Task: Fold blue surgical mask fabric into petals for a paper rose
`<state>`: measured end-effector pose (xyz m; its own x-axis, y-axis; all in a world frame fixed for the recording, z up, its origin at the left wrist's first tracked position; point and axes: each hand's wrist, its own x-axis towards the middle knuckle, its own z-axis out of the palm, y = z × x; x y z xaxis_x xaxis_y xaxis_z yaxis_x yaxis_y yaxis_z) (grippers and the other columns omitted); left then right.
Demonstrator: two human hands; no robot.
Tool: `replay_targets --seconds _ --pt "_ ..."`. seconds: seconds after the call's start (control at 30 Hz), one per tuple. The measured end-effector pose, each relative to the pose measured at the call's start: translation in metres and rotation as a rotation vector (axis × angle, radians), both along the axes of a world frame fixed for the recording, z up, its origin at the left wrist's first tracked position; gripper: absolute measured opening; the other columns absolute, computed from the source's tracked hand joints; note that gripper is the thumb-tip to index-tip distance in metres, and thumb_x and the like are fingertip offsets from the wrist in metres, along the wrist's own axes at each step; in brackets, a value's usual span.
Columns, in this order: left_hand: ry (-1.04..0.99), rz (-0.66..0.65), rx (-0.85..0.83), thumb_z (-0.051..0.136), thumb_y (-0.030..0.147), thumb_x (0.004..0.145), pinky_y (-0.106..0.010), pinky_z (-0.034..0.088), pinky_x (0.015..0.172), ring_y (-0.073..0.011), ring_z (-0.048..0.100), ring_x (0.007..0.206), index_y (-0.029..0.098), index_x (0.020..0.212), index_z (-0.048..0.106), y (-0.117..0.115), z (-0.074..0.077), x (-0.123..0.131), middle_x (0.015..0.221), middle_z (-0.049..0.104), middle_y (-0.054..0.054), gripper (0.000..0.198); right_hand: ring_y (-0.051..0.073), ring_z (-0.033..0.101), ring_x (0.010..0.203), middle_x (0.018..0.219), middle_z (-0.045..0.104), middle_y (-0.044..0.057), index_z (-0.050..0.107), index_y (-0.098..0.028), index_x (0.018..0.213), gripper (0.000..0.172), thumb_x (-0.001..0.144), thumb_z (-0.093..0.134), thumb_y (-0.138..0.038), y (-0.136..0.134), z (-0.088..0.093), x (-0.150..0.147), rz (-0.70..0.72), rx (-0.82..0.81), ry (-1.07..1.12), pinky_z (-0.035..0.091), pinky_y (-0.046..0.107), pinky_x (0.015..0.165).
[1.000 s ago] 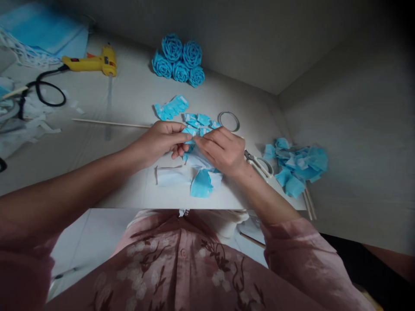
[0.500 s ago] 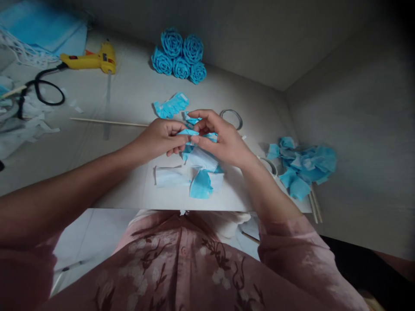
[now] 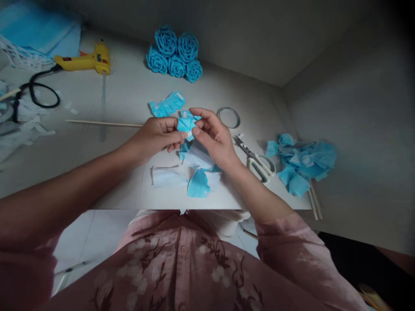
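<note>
My left hand point(image 3: 154, 136) and my right hand point(image 3: 212, 136) meet over the middle of the white table point(image 3: 129, 95). Both pinch the same small blue fabric piece point(image 3: 185, 123), held just above the tabletop. Under my hands lie more cut pieces, pale and blue point(image 3: 194, 175). Another folded blue piece point(image 3: 166, 105) lies just beyond my left hand. Scissors point(image 3: 256, 159) rest on the table right of my right wrist.
Several blue fabric roses point(image 3: 175, 54) stand at the back. A yellow glue gun point(image 3: 84, 61) with a black cord lies back left, near a thin wooden stick point(image 3: 103, 123). A wire ring point(image 3: 228, 117) lies behind my right hand. A heap of blue scraps point(image 3: 301, 164) and sticks sits right.
My right hand has lifted off the pieces on the table and turned up, raising the small blue piece between both hands. The scissors, covered before, now show.
</note>
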<state>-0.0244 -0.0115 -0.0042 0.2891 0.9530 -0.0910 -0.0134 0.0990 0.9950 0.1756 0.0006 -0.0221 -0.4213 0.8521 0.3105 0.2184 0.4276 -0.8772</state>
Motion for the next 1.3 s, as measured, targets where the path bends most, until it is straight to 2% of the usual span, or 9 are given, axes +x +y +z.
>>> replay_targets --seconds 0.2,0.4,0.5,0.6,0.7,0.77,0.97,1.1,1.3 --pt "-0.212 0.064 -0.116 0.071 0.025 0.09 -0.023 0.043 0.048 -0.0114 0.061 0.053 0.014 0.071 0.067 0.001 0.004 0.002 0.066 0.067 -0.004 0.022 0.018 0.067 0.088 0.095 0.065 0.001 0.051 -0.026 0.151 0.061 0.104 0.051 -0.066 0.005 -0.009 0.003 -0.033 0.039 -0.023 0.062 0.037 0.087" --pt "-0.145 0.201 -0.149 0.061 0.003 0.092 -0.023 0.045 0.051 -0.012 0.063 0.053 0.009 0.068 0.07 -0.002 0.014 0.006 0.061 0.069 -0.006 0.026 0.017 0.07 0.094 0.109 0.075 0.005 0.058 -0.024 0.147 0.053 0.107 0.049 -0.057 0.01 0.0 0.01 -0.056 0.169 -0.175 0.062 0.034 0.092" --pt "-0.205 0.273 -0.149 0.059 0.002 0.096 -0.024 0.045 0.052 -0.0124 0.065 0.054 0.01 0.07 0.068 -0.002 0.016 0.005 0.061 0.069 -0.005 0.028 0.019 0.073 0.102 0.114 0.077 0.006 0.065 -0.024 0.142 0.048 0.106 0.05 -0.053 0.022 0.012 0.042 -0.198 0.275 -0.232 0.063 0.034 0.091" --pt "-0.204 0.287 -0.16 0.058 0.002 0.098 -0.024 0.044 0.053 -0.011 0.064 0.054 0.009 0.07 0.067 -0.004 0.02 0.005 0.06 0.068 -0.004 0.031 0.021 0.075 0.096 0.109 0.079 0.008 0.07 -0.024 0.133 0.044 0.104 0.054 -0.052 0.03 0.02 0.091 -0.423 0.295 -0.254 0.064 0.035 0.083" --pt "-0.191 0.231 -0.168 0.056 0.003 0.101 -0.024 0.045 0.057 -0.01 0.064 0.056 0.009 0.072 0.067 -0.007 0.024 0.004 0.063 0.07 -0.005 0.032 0.024 0.076 0.091 0.1 0.081 0.008 0.078 -0.022 0.115 0.034 0.097 0.063 -0.047 0.02 0.02 0.133 -0.551 0.223 -0.371 0.064 0.04 0.082" --pt "-0.183 0.206 -0.18 0.057 0.004 0.101 -0.025 0.045 0.059 -0.0101 0.064 0.058 0.009 0.073 0.068 -0.009 0.025 0.004 0.065 0.071 -0.005 0.03 0.025 0.076 0.089 0.098 0.082 0.008 0.08 -0.021 0.109 0.027 0.094 0.064 -0.037 0.005 0.017 0.147 -0.581 0.159 -0.492 0.062 0.041 0.085" --pt "-0.149 0.211 -0.19 0.062 0.006 0.099 -0.025 0.045 0.06 -0.0105 0.064 0.059 0.01 0.078 0.069 -0.009 0.023 0.005 0.065 0.07 -0.004 0.022 0.026 0.076 0.093 0.103 0.083 0.012 0.081 -0.017 0.103 0.02 0.089 0.067 -0.019 -0.029 0.003 0.145 -0.595 0.104 -0.721 0.057 0.039 0.088" --pt "-0.135 0.202 -0.195 0.06 0.005 0.099 -0.025 0.044 0.061 -0.0107 0.064 0.059 0.01 0.077 0.067 -0.009 0.023 0.004 0.065 0.07 -0.004 0.024 0.026 0.075 0.095 0.108 0.081 0.015 0.08 -0.015 0.108 0.024 0.088 0.067 -0.013 -0.032 -0.001 0.135 -0.603 0.144 -0.791 0.056 0.039 0.09" --pt "-0.124 0.183 -0.18 0.057 0.004 0.1 -0.026 0.044 0.062 -0.0106 0.063 0.058 0.008 0.076 0.067 -0.009 0.023 0.005 0.065 0.07 -0.005 0.026 0.024 0.074 0.089 0.098 0.08 0.013 0.078 -0.016 0.096 0.016 0.091 0.063 -0.015 -0.03 -0.005 0.134 -0.639 0.174 -0.761 0.054 0.036 0.086"
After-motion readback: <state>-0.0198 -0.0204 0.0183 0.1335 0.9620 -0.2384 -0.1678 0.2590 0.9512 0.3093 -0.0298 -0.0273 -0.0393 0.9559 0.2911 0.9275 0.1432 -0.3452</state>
